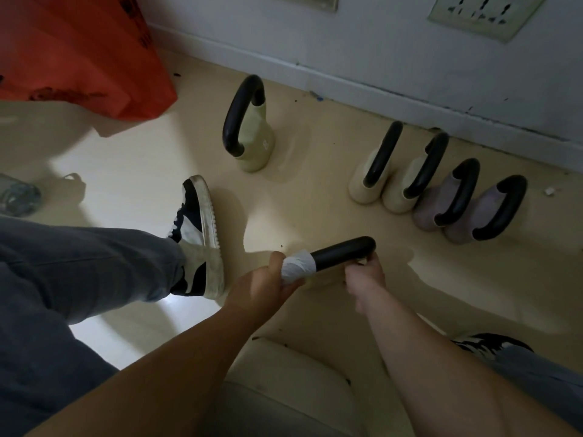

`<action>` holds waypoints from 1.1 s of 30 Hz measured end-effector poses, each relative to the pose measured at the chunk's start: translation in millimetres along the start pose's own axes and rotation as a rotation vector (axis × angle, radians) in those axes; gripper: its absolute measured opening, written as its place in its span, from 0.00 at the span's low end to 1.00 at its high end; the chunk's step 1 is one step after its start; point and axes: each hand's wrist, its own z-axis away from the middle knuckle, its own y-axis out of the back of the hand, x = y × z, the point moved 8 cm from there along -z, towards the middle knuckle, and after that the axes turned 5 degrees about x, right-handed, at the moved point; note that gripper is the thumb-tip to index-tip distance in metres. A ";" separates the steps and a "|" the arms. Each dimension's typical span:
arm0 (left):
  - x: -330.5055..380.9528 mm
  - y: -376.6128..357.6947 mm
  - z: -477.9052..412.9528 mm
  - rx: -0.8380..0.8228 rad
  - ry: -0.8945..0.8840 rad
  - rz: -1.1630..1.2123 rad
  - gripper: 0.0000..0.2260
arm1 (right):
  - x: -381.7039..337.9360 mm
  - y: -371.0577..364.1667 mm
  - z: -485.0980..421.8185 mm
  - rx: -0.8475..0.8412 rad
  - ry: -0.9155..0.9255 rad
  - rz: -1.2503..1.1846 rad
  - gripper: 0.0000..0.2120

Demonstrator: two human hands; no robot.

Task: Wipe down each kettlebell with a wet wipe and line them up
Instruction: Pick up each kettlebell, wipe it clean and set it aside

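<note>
Here, low over the glossy cream floor (132,146), the person's left hand (268,280) is clenched round a white wet wipe (298,266), crinkled and wound about the near end of a kettlebell (342,251); its handle (358,246) is a smooth, matte black bar, rounded at the bend; the right hand (366,279) curls its fingers round that far bend, so the weight sits between the two hands; its pale body is almost wholly hidden under knuckles and wrists, and I cannot tell whether it rests on the floor. By the grey skirting board (347,80) stands a row of four, shoulder to shoulder: two cream kettlebells (362,187) and two lilac kettlebells (430,212), all with the same thick black loops; a taller pale green kettlebell (258,143) stands upright well apart to their left, its small mark too blurred to read. An orange bag (79,52) with dark print slumps at the top left, cut off by the edge; a scuffed black-and-white shoe (198,234) lies tipped on its side near the left hand; a clear plastic bottle (17,197) is half out of sight; a wall socket (482,14) shows above.
</note>
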 end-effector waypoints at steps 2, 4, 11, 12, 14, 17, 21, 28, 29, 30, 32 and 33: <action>-23.3 -16.6 10.2 -0.126 0.100 0.056 0.24 | 0.9 -0.2 -2.4 -0.004 -0.006 -0.012 0.24; -43.6 -25.4 23.5 -0.173 0.213 0.130 0.17 | 0.7 -0.7 -3.8 -0.008 0.000 -0.022 0.24; -5.0 -12.2 -4.7 -0.238 0.238 0.299 0.13 | -0.7 3.4 -8.5 0.005 0.022 0.028 0.26; 2.3 -14.1 -7.0 -0.243 0.212 0.330 0.20 | -1.0 3.1 -10.1 0.012 0.021 0.032 0.26; 10.7 -10.4 -6.8 -0.173 0.199 0.351 0.22 | -2.6 1.0 -10.3 0.019 0.023 0.034 0.28; 14.3 -2.9 -9.6 -0.058 0.247 0.309 0.11 | -2.4 -3.1 -10.5 -0.005 0.035 0.066 0.30; 9.0 4.2 -28.8 -0.112 0.316 0.274 0.06 | -10.3 -4.8 -14.9 -0.055 0.078 0.122 0.26; -11.8 30.8 -63.7 -0.048 0.459 0.570 0.15 | -50.4 -20.1 -25.6 -0.069 0.161 0.090 0.17; -10.4 32.1 -64.3 -0.026 0.414 0.494 0.17 | -52.4 -22.8 -25.7 -0.068 0.169 0.078 0.17; -7.1 33.7 -63.2 0.008 0.377 0.426 0.19 | -54.0 -25.0 -25.5 -0.064 0.177 0.068 0.17; -6.1 30.2 -59.4 0.065 0.454 0.443 0.18 | -57.6 -27.1 -26.1 -0.044 0.187 0.049 0.16; 0.3 27.5 -56.1 0.058 0.465 0.398 0.15 | -58.6 -27.3 -27.5 -0.032 0.187 0.041 0.15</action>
